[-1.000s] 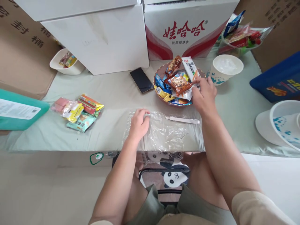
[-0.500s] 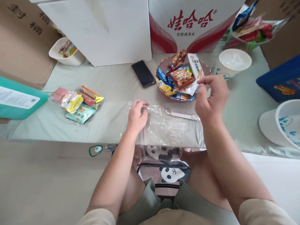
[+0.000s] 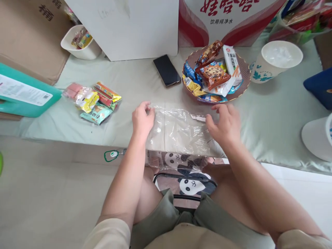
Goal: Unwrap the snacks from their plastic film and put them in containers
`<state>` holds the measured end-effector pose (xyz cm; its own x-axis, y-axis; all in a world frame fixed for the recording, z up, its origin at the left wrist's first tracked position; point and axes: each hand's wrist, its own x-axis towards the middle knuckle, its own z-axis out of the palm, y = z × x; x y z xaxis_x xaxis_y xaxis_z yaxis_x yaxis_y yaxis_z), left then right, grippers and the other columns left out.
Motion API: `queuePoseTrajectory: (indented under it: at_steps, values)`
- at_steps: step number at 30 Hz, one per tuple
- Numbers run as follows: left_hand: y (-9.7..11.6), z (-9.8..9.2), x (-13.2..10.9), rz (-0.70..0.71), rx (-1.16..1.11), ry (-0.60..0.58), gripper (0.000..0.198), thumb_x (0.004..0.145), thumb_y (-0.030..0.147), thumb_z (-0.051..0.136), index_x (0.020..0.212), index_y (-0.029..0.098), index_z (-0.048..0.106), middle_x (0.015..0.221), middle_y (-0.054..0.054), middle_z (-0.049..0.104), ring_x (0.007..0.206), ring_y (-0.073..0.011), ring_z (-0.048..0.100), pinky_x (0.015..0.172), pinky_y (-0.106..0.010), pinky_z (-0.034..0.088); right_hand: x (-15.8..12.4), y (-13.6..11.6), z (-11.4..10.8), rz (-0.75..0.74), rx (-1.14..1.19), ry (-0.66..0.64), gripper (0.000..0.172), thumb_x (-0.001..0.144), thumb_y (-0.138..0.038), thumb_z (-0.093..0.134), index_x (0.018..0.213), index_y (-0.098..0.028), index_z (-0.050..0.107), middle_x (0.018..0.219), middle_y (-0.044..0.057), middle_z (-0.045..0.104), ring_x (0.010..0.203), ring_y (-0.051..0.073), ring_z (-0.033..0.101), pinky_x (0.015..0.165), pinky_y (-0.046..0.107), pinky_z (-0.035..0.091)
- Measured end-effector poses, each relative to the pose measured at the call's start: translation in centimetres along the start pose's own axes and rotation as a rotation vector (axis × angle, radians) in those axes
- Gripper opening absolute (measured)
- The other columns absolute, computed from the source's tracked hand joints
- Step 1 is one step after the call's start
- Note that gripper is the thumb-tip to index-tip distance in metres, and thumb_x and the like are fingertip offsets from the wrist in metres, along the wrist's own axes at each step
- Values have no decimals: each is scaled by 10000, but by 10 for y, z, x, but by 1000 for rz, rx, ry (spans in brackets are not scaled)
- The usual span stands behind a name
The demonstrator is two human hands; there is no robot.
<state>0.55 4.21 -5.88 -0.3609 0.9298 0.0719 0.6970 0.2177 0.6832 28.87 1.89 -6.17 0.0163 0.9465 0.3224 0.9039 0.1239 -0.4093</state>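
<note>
A clear plastic bag (image 3: 178, 133) lies flat at the front edge of the counter (image 3: 269, 131), its lower part draping over that edge. The left hand (image 3: 142, 119) is at the bag's far left corner, fingers curled; I cannot tell whether they pinch the film. The right hand (image 3: 227, 124) is at the bag's right side, thumb and forefinger apart. A knife (image 3: 198, 118) runs under its thumb, partly hidden; contact is unclear. Beyond, toward the counter's back edge, sits a bowl (image 3: 245, 77) of snacks (image 3: 214, 74).
</note>
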Motion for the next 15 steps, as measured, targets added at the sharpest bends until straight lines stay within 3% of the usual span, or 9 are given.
queuePoseTrajectory:
  at_steps: [3,6,10,15]
  values:
    - [-1,1,2,21,-267,-11,102,873,165,627,928,181,711,845,-24,695,807,-161,663,803,-289,518,-2,3,1,87,-85,-60,372,864,-420,622,1115,-155,688,1037,173,642,996,350,588,888,504,473]
    - [1,1,1,4,-470,-49,70,881,158,616,844,200,659,771,15,615,627,-100,546,579,-216,419,-1,6,3,134,-6,-74,267,860,-408,617,981,-192,716,1009,146,657,967,327,598,897,501,478]
    - [8,-4,-1,7,-595,-55,140,893,161,655,771,206,602,722,25,557,549,-76,454,492,-196,336,4,7,-5,205,294,-8,153,868,-349,595,806,-229,667,868,64,654,836,237,600,821,418,486]
    - [17,-15,-7,-133,-778,-74,218,962,187,621,754,212,560,588,53,477,432,-64,319,409,-203,215,-1,1,-13,319,819,57,241,890,-461,672,820,-234,634,738,-8,625,686,156,582,697,328,490]
